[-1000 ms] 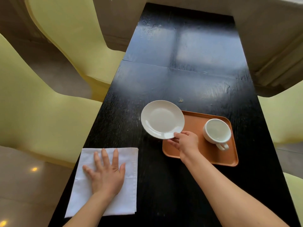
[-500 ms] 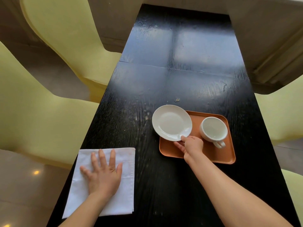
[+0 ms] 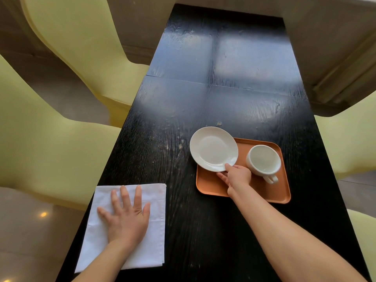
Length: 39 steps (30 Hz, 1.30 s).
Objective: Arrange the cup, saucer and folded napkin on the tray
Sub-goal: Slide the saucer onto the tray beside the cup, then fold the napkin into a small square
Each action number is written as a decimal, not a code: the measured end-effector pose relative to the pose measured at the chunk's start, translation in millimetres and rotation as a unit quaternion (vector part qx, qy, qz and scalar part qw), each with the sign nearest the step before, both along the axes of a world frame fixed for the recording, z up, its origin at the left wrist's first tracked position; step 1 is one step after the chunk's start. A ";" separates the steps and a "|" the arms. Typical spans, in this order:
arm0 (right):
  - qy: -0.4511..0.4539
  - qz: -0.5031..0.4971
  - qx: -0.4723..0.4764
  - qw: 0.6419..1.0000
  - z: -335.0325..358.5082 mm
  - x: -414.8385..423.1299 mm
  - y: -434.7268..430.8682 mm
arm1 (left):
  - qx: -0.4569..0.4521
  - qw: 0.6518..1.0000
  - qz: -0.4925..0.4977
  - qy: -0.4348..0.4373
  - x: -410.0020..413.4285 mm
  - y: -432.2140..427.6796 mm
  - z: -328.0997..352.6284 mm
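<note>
An orange tray (image 3: 270,193) lies on the black table (image 3: 203,98) to the right of centre. A white cup (image 3: 263,161) stands on the tray's right half, its handle pointing toward me. My right hand (image 3: 236,177) pinches the near rim of a white saucer (image 3: 212,148), which is tilted over the tray's far left corner and overhangs the table. A white folded napkin (image 3: 156,226) lies at the table's near left edge. My left hand (image 3: 127,217) rests flat on it with fingers spread.
Pale yellow chairs (image 3: 40,139) stand along the table's left side, and another yellow chair (image 3: 354,143) along the right. A small crumb (image 3: 218,124) lies on the table just beyond the saucer. The far half of the table reflects window light.
My right hand has carried the saucer rightward, from beside the tray to over its left part. My left hand has stayed flat on the napkin.
</note>
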State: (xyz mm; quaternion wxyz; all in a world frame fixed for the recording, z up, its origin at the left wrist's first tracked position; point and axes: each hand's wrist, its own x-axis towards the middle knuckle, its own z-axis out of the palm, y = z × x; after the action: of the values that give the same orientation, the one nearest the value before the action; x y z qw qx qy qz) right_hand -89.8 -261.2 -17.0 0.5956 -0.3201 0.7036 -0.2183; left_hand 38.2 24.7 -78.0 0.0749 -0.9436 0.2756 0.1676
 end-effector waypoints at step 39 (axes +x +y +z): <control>0.196 0.509 -0.089 0.833 4.4 -40.9 200.6 | -0.278 0.847 0.367 0.267 -4.9 79.7 60.1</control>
State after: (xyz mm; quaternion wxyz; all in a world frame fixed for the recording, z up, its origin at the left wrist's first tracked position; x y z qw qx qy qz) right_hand -130.8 -60.6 -12.7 0.4406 -0.7212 0.5205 0.1216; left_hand 33.3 104.4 -17.8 -0.3341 -0.8761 -0.0466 0.3446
